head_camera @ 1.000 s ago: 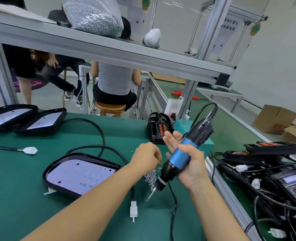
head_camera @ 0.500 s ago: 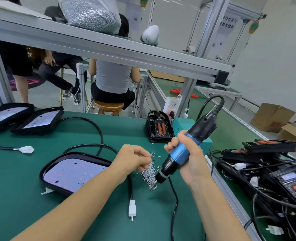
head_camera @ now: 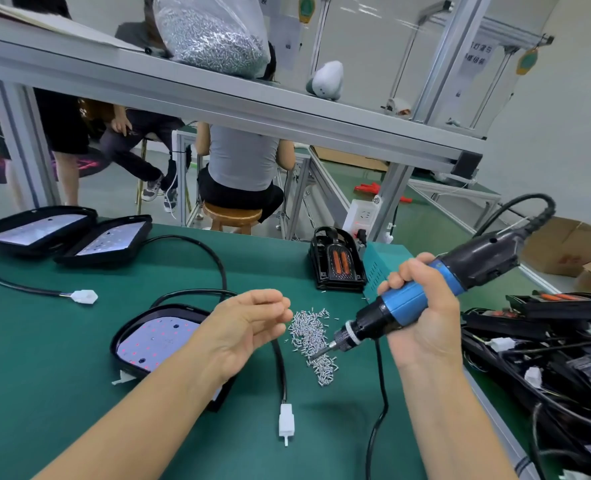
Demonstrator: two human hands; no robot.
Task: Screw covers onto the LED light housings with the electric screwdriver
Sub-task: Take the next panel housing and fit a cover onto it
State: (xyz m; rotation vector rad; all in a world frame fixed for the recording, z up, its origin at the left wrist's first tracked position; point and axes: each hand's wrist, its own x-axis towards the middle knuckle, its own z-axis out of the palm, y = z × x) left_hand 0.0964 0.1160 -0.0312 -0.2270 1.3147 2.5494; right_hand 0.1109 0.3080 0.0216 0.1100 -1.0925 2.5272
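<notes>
There is just one view, from the head, looking down at a green worktop (head_camera: 44,393).

The right hand (head_camera: 425,317) is wrapped tight around the blue driver (head_camera: 405,303). The driver tip points down and to the left, into a little pile of screws (head_camera: 309,336) near the middle of the worktop. The tip looks like it touches the pile (it is too small to tell if a screw is stuck on it).

The left hand (head_camera: 242,327) is open. Its fingers are loose and a bit bent, and they hold nothing. It floats above the worktop, just left of the screws and over the right edge of the housing (head_camera: 159,337).

That housing lies flat toward the left of the middle, with its white board of lights facing up. Its black cord (head_camera: 280,368) runs toward the near edge and ends in a white plug (head_camera: 286,419). Two more housings (head_camera: 75,233) sit at the far left corner.

What could go wrong? I think the tip may push the screws apart and not pick one up, and small screws roll away fast. A screw may also hang crooked on the tip, and then it could fall off on the way to the housing. The driver's own cord drags right by the pile and could sweep screws off.
</notes>
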